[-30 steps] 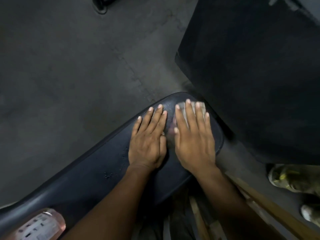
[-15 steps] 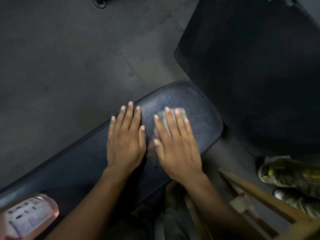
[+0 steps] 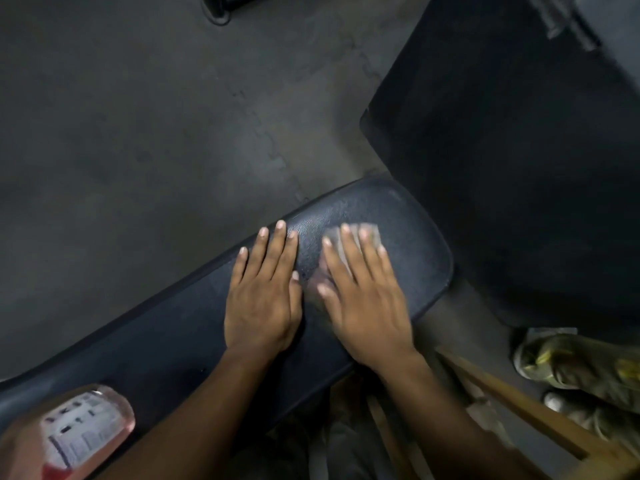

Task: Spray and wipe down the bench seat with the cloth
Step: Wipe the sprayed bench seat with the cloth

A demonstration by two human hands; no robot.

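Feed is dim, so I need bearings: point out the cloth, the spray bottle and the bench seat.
cloth (image 3: 369, 232): head view, grey corner showing past the right fingertips.
spray bottle (image 3: 81, 433): head view, white label on its pink body, bottom left.
bench seat (image 3: 412, 251): head view, bare dark padding near its rounded end.

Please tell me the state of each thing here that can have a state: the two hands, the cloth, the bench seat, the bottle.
left hand: flat, bare on the seat.
right hand: flat, pressing the cloth.
cloth: spread under the fingers, blurred.
bench seat: dark, droplets near the hands.
spray bottle: resting on the seat, holds pink liquid.
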